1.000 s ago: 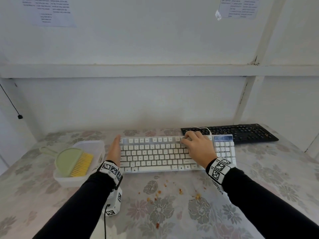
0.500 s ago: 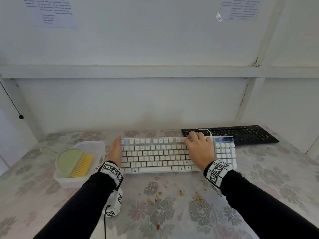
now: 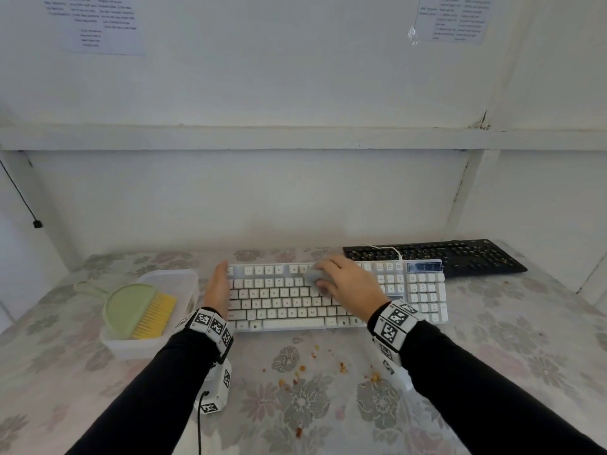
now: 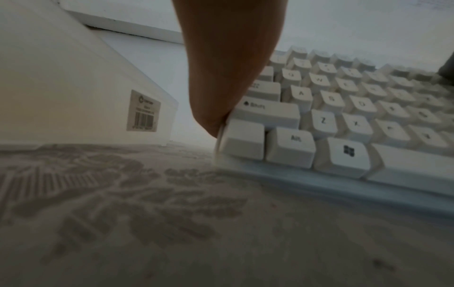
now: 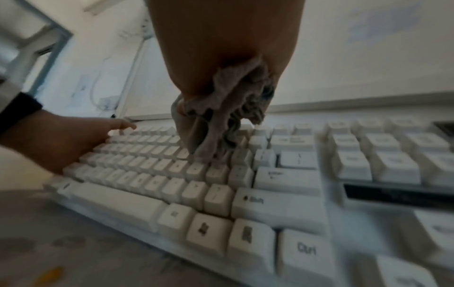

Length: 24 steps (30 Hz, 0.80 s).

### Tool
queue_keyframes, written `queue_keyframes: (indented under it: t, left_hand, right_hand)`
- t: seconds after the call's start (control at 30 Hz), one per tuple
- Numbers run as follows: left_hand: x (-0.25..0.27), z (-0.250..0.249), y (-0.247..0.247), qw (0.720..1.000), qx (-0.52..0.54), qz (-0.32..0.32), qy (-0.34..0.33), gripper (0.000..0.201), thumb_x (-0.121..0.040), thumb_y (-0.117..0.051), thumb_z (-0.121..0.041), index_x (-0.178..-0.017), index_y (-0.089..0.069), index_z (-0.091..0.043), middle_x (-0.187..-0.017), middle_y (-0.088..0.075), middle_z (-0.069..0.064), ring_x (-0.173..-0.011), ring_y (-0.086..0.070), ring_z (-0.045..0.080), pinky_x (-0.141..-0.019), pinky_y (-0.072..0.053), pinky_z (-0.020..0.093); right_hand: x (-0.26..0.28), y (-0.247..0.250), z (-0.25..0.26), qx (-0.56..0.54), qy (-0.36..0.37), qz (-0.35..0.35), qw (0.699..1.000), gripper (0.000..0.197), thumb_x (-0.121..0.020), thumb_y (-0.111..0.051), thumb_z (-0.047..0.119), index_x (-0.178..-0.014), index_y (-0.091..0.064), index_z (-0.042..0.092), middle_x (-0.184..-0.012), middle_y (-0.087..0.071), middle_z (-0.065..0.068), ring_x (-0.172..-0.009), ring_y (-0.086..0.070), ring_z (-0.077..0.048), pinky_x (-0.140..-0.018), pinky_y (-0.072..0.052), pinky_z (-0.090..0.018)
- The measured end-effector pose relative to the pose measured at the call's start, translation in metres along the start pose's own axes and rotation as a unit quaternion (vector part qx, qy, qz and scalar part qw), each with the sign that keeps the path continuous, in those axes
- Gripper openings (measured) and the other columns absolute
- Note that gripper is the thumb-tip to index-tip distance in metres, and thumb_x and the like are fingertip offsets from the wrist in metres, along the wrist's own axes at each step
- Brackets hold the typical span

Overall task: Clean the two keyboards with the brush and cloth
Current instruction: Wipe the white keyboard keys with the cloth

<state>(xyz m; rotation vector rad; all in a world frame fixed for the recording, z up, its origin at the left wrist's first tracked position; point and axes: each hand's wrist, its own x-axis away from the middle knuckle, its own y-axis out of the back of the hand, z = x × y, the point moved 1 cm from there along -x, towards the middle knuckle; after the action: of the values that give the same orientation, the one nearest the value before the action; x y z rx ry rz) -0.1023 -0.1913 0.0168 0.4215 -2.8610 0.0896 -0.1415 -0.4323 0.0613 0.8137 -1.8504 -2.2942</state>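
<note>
Fingers of the right hand [image 3: 353,285] are bunching a grey cloth [image 5: 221,116] and pressing it onto the upper key rows of the white keyboard [image 3: 289,303] — right of its middle. Along the keyboard's left edge the left hand [image 3: 218,290] is lying flat, fingers straight, grasping nothing. Left of the keyboard a brush [image 3: 144,310] is resting in a white tray [image 3: 138,348]; behind its right end the black keyboard [image 3: 460,256] is lying — 2 keyboards touching or nearly so. Crumbs [image 3: 300,369] are lying in front of it.

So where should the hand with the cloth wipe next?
Probably further left along the white keyboard. The right hand holds the cloth on the middle keys, the left hand steadies the left end, and the keys between are not yet reached.
</note>
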Motion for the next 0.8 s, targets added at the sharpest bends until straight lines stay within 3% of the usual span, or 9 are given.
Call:
queue_keyframes:
  t: [0.13,0.27,0.37,0.5,0.57,0.67,0.73,0.8]
  left_hand:
    - [-0.001,-0.001,-0.001,1.000,0.012,-0.002,-0.001,0.044,-0.099,-0.031,-0.048,-0.081,-0.054,-0.015,-0.040,-0.059,-0.001,-0.043,-0.062,0.016,-0.048,-0.045,0.024]
    - [-0.002,0.000,-0.001,1.000,0.019,-0.004,0.003,0.044,-0.099,-0.031,-0.049,-0.079,-0.054,-0.016,-0.041,-0.059,0.000,-0.041,-0.062,0.015,-0.047,-0.046,0.024]
    - [-0.002,0.001,0.000,1.000,0.016,-0.001,0.004,0.049,-0.098,-0.031,-0.051,-0.070,-0.054,-0.017,-0.044,-0.060,0.002,-0.040,-0.062,0.016,-0.050,-0.047,0.025]
    - [-0.004,0.003,0.002,1.000,0.008,0.005,0.010,0.050,-0.094,-0.032,-0.057,-0.072,-0.054,-0.018,-0.062,-0.061,0.008,-0.055,-0.065,0.023,-0.058,-0.050,0.029]
    - [-0.005,0.003,0.003,1.000,0.008,0.006,0.007,0.050,-0.094,-0.032,-0.057,-0.072,-0.056,-0.019,-0.056,-0.063,0.005,-0.053,-0.066,0.022,-0.058,-0.051,0.029]
    - [-0.003,0.002,0.002,1.000,0.012,0.006,-0.001,0.047,-0.096,-0.033,-0.054,-0.074,-0.055,-0.018,-0.048,-0.061,0.002,-0.047,-0.064,0.019,-0.055,-0.049,0.027]
    - [-0.003,0.002,0.001,1.000,0.014,0.011,0.003,0.048,-0.096,-0.032,-0.054,-0.072,-0.054,-0.019,-0.052,-0.061,0.004,-0.046,-0.064,0.019,-0.055,-0.050,0.027]
    - [-0.003,0.002,0.003,1.000,0.012,0.012,0.009,0.049,-0.095,-0.032,-0.056,-0.069,-0.053,-0.020,-0.057,-0.060,0.005,-0.049,-0.065,0.020,-0.056,-0.051,0.028]
  right_hand:
    - [0.005,-0.001,-0.015,-0.009,-0.025,0.009,1.000,0.035,-0.096,-0.041,0.035,-0.126,-0.052,0.019,-0.123,-0.055,0.003,-0.099,-0.058,-0.015,-0.075,-0.048,-0.022]
    - [0.018,0.009,-0.046,0.058,-0.058,0.005,0.997,0.034,-0.097,-0.039,0.035,-0.122,-0.054,0.018,-0.115,-0.057,0.002,-0.092,-0.061,-0.015,-0.064,-0.043,-0.020]
    - [0.026,0.015,-0.065,0.097,-0.103,0.001,0.990,0.031,-0.097,-0.040,0.033,-0.121,-0.053,0.018,-0.113,-0.059,0.001,-0.088,-0.063,-0.018,-0.060,-0.045,-0.025]
    - [0.025,0.020,-0.061,0.096,-0.125,0.013,0.987,0.029,-0.098,-0.037,0.033,-0.121,-0.045,0.017,-0.105,-0.062,0.000,-0.080,-0.059,-0.018,-0.059,-0.043,-0.027]
    - [0.019,0.019,-0.051,0.056,-0.103,0.011,0.993,0.027,-0.099,-0.037,0.032,-0.117,-0.045,0.014,-0.098,-0.061,0.000,-0.074,-0.052,-0.013,-0.060,-0.039,-0.024]
    - [0.007,0.013,-0.034,-0.034,-0.060,0.027,0.997,0.025,-0.098,-0.039,0.031,-0.109,-0.048,0.011,-0.098,-0.053,0.003,-0.076,-0.054,-0.012,-0.067,-0.044,-0.021]
    - [0.001,0.009,-0.030,-0.061,-0.045,0.022,0.997,0.024,-0.097,-0.042,0.030,-0.107,-0.050,0.009,-0.103,-0.046,0.003,-0.080,-0.055,-0.013,-0.073,-0.047,-0.022]
    - [0.001,0.009,-0.036,-0.052,-0.055,0.000,0.997,0.025,-0.097,-0.041,0.030,-0.108,-0.052,0.010,-0.106,-0.050,0.001,-0.081,-0.053,-0.012,-0.073,-0.048,-0.022]
